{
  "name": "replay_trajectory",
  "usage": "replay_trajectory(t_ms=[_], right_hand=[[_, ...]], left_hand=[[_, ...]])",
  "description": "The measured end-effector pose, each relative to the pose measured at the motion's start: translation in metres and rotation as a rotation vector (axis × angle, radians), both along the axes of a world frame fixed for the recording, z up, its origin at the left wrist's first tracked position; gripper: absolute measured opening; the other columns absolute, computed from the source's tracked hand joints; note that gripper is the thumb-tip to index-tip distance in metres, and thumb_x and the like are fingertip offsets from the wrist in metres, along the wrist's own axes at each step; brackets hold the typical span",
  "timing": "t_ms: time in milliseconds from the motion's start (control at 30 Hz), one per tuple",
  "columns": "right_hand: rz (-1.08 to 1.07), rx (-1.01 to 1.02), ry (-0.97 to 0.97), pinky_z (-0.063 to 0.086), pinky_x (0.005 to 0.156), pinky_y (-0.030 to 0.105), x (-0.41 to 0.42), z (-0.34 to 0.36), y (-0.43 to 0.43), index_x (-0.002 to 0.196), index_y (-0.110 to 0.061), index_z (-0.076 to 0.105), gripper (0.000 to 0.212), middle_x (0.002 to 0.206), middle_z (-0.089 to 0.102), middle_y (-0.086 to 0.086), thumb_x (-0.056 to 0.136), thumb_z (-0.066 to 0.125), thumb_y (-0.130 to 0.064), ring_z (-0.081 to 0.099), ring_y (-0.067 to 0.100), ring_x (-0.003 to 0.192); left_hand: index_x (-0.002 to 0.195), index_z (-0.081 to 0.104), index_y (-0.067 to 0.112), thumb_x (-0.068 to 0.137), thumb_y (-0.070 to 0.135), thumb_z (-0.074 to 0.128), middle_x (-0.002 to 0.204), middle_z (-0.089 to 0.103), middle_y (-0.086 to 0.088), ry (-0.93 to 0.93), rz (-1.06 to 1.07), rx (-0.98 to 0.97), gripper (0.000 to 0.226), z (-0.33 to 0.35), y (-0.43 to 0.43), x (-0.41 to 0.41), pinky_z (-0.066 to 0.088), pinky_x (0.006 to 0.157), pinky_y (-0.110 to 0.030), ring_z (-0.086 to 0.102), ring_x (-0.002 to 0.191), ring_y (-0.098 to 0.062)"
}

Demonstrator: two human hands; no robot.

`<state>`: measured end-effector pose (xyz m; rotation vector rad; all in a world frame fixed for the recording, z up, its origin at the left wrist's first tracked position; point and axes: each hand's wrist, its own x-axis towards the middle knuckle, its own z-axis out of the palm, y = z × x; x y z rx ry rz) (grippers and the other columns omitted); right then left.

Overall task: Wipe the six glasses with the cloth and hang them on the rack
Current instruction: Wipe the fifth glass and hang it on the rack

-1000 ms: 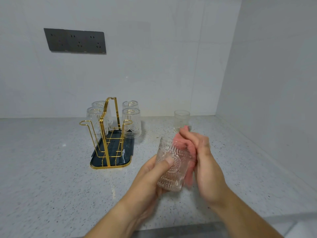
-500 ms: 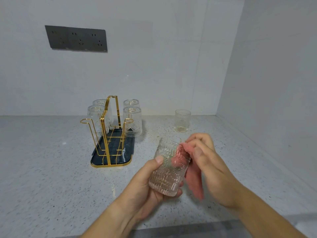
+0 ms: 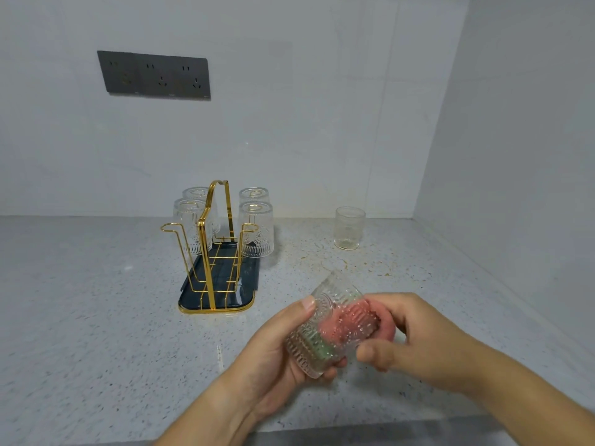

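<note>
My left hand [image 3: 273, 355] grips a ribbed clear glass [image 3: 325, 326], tilted with its mouth toward the right. My right hand [image 3: 415, 336] pushes a pink cloth [image 3: 351, 320] into the glass, so most of the cloth shows through the wall. The gold wire rack [image 3: 212, 249] stands on a dark tray [image 3: 222, 297] to the left. Several glasses [image 3: 257, 230] hang upside down on its far pegs. The two near pegs are bare. One more glass [image 3: 349, 228] stands upright on the counter at the back right.
The speckled counter [image 3: 96, 317] meets a white wall behind and another on the right. A dark socket panel [image 3: 154, 75] is set in the back wall. The counter's front edge runs just below my wrists.
The cloth was outside the glass against its side; now my right hand has pushed it inside. The glass has tipped further over and sunk a little lower.
</note>
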<state>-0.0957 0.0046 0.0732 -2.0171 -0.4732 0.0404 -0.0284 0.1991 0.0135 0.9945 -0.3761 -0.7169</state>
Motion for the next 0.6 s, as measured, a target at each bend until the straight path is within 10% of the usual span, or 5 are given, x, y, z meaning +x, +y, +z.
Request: replay_trajectory(t_ms=[333,500,600], right_hand=[[0.318,-0.275,0.34,0.043,0.115,0.045,0.001,0.025,-0.002,0.131,-0.012,0.066,0.042,0.133,0.07,0.005,0.09,0.077,-0.013,0.064,0.024,0.127],[0.164,-0.168,0.357,0.048,0.074,0.01,0.002,0.021,0.002,0.101,-0.012,0.074,0.013,0.082,0.074,-0.016,0.09,0.075,-0.018,0.068,-0.003,0.076],[-0.05,-0.108,0.303,0.035,0.047,0.007,0.003,0.016,0.012,0.074,-0.017,0.065,0.032,0.045,0.051,-0.02,0.094,0.055,-0.04,0.046,-0.004,0.041]], left_hand=[[0.137,0.052,-0.006,0.06,0.049,0.097,0.1,0.071,-0.023,0.022,-0.133,0.085,0.104,-0.009,-0.004,0.001,0.054,0.047,-0.031,0.068,0.063,-0.032],[0.143,0.04,-0.01,0.056,0.057,0.096,0.098,0.071,-0.027,-0.007,-0.034,0.127,0.124,-0.004,-0.008,0.004,0.054,0.046,-0.031,0.067,0.059,-0.032],[0.144,0.039,-0.01,0.058,0.06,0.095,0.107,0.07,-0.03,-0.019,0.001,0.133,0.124,-0.004,-0.008,0.008,0.056,0.061,-0.037,0.067,0.071,-0.034]])
